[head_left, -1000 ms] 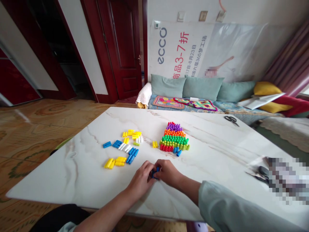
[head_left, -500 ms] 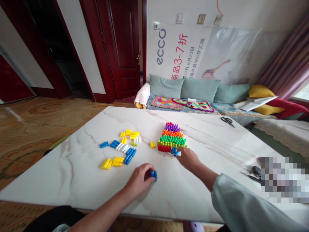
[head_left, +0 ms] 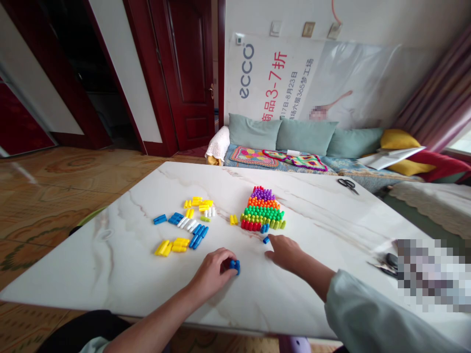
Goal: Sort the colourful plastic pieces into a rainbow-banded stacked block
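Shown at left on the white, brown-veined marble-look tabletop (head_left: 128,267): short blue plastic pieces (head_left: 198,236), white plastic pieces (head_left: 187,224) and yellow plastic pieces (head_left: 180,244), lying in small side-by-side clusters; by appearance, grouped by colour only in part. Near the upper yellow cluster, a single yellow-green piece (head_left: 205,219). Farther right, apart from the rest, a yellow pair (head_left: 233,219). At centre front, the left hand (head_left: 211,272), with grip closed around a small blue bundle (head_left: 234,266), apart from every cluster. Beyond and to the right, a dense block of multicoloured pieces (head_left: 263,211) in red, purple, orange, green and yellow-green bands: judged the most complete portion. At its near edge, a small blue group (head_left: 264,228). Just in front, a loose blue piece (head_left: 266,239), judged not yet placed, at the index fingertip of the right hand (head_left: 287,252); grip parted, thumb spread away. Judged as remaining: scattered clusters, held bundle and loose piece.
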A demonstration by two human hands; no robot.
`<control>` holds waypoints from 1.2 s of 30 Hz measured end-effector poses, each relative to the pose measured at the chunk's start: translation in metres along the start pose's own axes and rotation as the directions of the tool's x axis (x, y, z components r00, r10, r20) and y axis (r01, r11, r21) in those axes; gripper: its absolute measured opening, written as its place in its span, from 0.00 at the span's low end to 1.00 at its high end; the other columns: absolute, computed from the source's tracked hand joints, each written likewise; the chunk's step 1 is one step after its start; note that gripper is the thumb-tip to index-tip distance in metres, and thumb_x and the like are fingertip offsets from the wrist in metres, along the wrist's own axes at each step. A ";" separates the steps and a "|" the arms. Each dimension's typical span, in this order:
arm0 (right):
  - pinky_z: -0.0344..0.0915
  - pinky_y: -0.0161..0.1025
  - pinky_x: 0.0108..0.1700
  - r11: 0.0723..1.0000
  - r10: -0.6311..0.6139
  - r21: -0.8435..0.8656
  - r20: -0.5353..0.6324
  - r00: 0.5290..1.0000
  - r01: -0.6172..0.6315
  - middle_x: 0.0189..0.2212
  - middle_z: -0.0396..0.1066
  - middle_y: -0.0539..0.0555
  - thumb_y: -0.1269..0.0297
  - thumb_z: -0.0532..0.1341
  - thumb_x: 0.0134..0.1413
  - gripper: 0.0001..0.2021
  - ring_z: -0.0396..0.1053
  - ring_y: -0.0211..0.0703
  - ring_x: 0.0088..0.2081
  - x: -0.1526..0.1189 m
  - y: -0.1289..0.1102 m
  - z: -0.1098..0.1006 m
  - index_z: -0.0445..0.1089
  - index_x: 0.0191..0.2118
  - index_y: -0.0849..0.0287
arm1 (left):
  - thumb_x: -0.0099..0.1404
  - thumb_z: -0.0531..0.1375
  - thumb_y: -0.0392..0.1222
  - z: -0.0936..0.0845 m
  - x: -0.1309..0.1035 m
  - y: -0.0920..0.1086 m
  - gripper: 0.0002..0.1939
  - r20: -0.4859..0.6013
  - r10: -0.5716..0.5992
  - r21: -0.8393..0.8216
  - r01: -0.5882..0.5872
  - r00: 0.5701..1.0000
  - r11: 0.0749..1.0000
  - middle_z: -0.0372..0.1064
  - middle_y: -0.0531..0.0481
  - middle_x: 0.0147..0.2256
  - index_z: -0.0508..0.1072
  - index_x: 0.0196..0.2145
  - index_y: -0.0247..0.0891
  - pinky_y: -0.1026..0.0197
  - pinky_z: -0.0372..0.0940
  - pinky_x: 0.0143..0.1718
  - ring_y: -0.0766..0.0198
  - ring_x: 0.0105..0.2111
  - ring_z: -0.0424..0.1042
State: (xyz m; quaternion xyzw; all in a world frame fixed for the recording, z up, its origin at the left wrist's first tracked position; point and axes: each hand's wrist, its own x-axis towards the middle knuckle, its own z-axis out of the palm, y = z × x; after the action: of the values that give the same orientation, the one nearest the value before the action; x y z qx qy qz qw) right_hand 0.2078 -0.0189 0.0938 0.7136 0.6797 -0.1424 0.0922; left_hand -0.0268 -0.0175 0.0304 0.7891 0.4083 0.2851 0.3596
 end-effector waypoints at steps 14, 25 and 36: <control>0.64 0.32 0.30 0.775 -0.254 0.567 -0.128 0.959 0.281 0.32 0.75 0.54 0.76 0.51 0.53 0.24 0.70 0.35 0.24 0.001 -0.054 0.016 0.61 0.57 0.64 | 0.57 0.61 0.35 -0.005 0.000 0.012 0.07 -0.069 -0.012 -0.164 0.001 0.998 0.986 0.72 0.50 0.34 0.73 0.36 0.37 0.65 0.67 0.34 0.66 0.30 0.71; 0.59 0.32 0.31 0.726 -0.304 0.525 -0.336 0.891 0.445 0.25 0.73 0.49 0.71 0.64 0.46 0.03 0.67 0.36 0.28 -0.008 -0.052 0.014 0.74 0.30 0.59 | 0.63 0.61 0.41 -0.005 0.001 0.005 0.09 -0.129 0.107 -0.026 -0.111 0.986 0.993 0.72 0.46 0.40 0.73 0.41 0.38 0.59 0.69 0.43 0.61 0.39 0.72; 0.58 0.33 0.30 0.884 0.081 0.453 -0.390 0.917 0.114 0.22 0.72 0.49 0.72 0.57 0.46 0.05 0.66 0.38 0.26 0.020 0.042 0.006 0.70 0.25 0.59 | 0.62 0.63 0.41 -0.012 -0.001 -0.003 0.22 0.209 0.165 0.279 -0.220 0.964 0.935 0.52 0.41 0.64 0.69 0.54 0.40 0.47 0.55 0.62 0.52 0.62 0.55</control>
State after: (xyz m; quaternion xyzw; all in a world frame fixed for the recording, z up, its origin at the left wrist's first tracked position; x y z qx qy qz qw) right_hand 0.2494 -0.0045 0.0795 0.7226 0.6358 -0.1543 -0.2231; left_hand -0.0375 -0.0137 0.0347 0.8934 0.3326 0.1807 0.2418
